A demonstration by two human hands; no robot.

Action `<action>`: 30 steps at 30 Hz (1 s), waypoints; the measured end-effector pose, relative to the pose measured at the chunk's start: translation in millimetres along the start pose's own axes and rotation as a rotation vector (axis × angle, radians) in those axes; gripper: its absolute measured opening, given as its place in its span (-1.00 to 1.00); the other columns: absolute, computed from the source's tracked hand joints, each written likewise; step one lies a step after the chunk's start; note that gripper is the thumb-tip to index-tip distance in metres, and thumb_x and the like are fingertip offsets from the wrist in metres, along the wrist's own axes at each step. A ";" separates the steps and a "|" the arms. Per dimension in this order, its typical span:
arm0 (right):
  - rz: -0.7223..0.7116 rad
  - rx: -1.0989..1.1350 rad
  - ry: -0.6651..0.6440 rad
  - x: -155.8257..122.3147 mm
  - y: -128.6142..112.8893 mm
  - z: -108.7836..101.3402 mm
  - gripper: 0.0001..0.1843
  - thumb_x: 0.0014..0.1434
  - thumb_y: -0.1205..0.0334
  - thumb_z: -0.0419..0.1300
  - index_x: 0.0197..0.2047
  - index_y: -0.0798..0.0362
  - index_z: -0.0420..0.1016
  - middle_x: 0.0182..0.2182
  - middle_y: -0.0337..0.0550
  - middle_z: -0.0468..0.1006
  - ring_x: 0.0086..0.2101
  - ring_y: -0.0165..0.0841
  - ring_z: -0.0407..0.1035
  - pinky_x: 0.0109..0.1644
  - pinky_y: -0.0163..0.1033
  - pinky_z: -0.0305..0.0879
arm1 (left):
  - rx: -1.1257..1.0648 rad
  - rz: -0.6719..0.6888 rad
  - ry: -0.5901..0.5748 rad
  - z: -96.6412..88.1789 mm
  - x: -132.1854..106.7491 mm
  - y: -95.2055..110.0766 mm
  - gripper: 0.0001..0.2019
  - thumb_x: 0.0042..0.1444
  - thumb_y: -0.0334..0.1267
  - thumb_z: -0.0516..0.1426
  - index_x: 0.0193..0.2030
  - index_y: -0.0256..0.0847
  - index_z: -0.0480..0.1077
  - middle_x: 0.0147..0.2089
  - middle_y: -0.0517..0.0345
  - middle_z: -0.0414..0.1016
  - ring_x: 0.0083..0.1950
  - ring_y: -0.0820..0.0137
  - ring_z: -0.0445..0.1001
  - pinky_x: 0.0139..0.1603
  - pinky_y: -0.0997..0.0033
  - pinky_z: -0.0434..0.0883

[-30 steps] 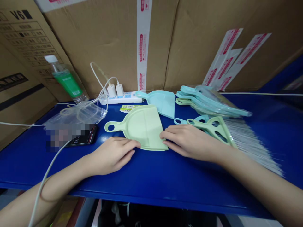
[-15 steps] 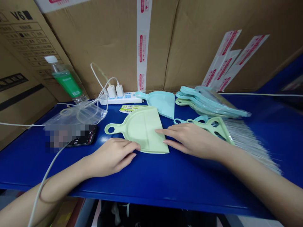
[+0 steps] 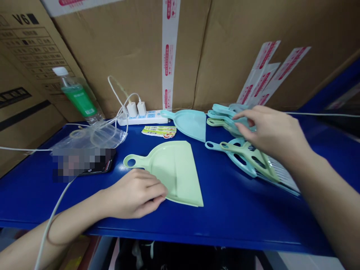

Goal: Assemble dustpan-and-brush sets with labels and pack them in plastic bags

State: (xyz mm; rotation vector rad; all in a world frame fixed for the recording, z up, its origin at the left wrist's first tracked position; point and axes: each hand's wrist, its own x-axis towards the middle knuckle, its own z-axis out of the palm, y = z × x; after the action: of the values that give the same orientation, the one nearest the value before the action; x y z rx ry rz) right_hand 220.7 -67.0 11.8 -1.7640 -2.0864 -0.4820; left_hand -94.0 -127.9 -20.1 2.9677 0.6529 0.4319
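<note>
A light green dustpan [image 3: 184, 174] lies flat on the blue table, its holed handle pointing left. My left hand [image 3: 142, 193] is closed on its near edge, thumb and fingertips pinched at the rim. Over the right side of the table hovers my right hand [image 3: 274, 131], thumb and forefinger spread apart, with nothing visible in them. Beneath and behind its fingertips is a stack of blue and green dustpans [image 3: 222, 109], partly in clear wrapping and partly hidden by the hand. A blue brush and a green brush [image 3: 249, 157] lie just below the hand.
A single blue dustpan [image 3: 191, 123] and printed labels [image 3: 159, 131] lie behind the green one. A power strip [image 3: 152, 117] with two chargers sits against large cardboard boxes [image 3: 132, 45]. At left are a bottle [image 3: 80, 99], a plastic bag [image 3: 92, 135] and a phone [image 3: 108, 163].
My right hand has left the green dustpan and moved right and up toward the stack. The green dustpan has shifted toward me, uncovering more of the labels. My left hand stays at its edge.
</note>
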 end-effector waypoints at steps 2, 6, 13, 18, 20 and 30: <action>0.077 0.010 0.001 2.4 -2.3 -8.4 -0.88 0.07 0.28 0.11 -0.32 0.03 0.47 -0.44 -0.06 0.46 -0.39 -0.19 0.39 -0.50 -0.25 0.12 | 0.010 0.021 0.010 0.0 -0.7 1.1 -0.76 0.28 -0.36 -0.04 -0.35 -0.22 0.39 -0.55 0.24 0.38 -0.53 0.46 0.34 -0.51 0.42 0.24; 0.123 0.012 -0.100 4.7 -7.6 -14.7 -0.94 0.03 0.32 0.13 -0.40 0.02 0.42 -0.50 -0.12 0.41 -0.46 -0.25 0.33 -0.52 -0.28 0.06 | 0.013 0.052 0.019 0.2 -2.0 1.1 -0.75 0.28 -0.37 -0.04 -0.39 -0.22 0.38 -0.58 0.25 0.34 -0.55 0.46 0.29 -0.53 0.40 0.21; -0.126 0.016 -0.198 0.0 -5.3 5.7 -0.82 0.12 0.29 0.11 -0.24 0.12 0.51 -0.46 -0.03 0.48 -0.39 -0.16 0.40 -0.41 -0.18 0.24 | -0.045 0.078 0.018 1.3 -1.3 0.1 -0.77 0.26 -0.37 -0.01 -0.41 -0.22 0.36 -0.57 0.24 0.34 -0.55 0.45 0.30 -0.53 0.40 0.18; -0.486 0.101 -0.208 -7.4 -18.6 19.1 -0.72 0.22 0.31 -0.01 -0.17 0.15 0.52 -0.32 0.04 0.55 -0.27 -0.14 0.45 -0.28 -0.12 0.36 | -0.027 0.072 0.012 -0.2 -0.6 -0.8 -0.73 0.32 -0.28 -0.03 -0.39 -0.23 0.37 -0.55 0.23 0.37 -0.53 0.45 0.31 -0.51 0.41 0.18; -0.541 0.091 -0.190 -9.7 -21.0 19.7 -0.70 0.23 0.31 -0.03 -0.17 0.14 0.52 -0.32 0.05 0.56 -0.26 -0.14 0.45 -0.28 -0.11 0.38 | -0.011 0.068 0.016 -0.5 -0.7 -1.4 -0.72 0.33 -0.24 -0.02 -0.40 -0.23 0.36 -0.56 0.24 0.36 -0.54 0.45 0.31 -0.52 0.41 0.16; -0.347 0.046 -0.300 -6.2 0.5 17.1 -0.63 0.22 0.18 0.01 -0.08 0.16 0.54 -0.16 0.12 0.59 -0.18 -0.06 0.50 -0.20 -0.03 0.43 | 0.032 0.073 0.028 1.1 -0.5 -2.4 -0.67 0.34 -0.21 -0.04 -0.45 -0.22 0.32 -0.59 0.27 0.30 -0.56 0.47 0.26 -0.55 0.41 0.12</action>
State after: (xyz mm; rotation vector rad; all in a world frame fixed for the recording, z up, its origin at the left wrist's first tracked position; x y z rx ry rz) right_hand 221.2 -64.1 -6.1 -1.5274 -2.6097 -0.2672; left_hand -95.1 -126.0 -21.6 3.0288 0.5606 0.4731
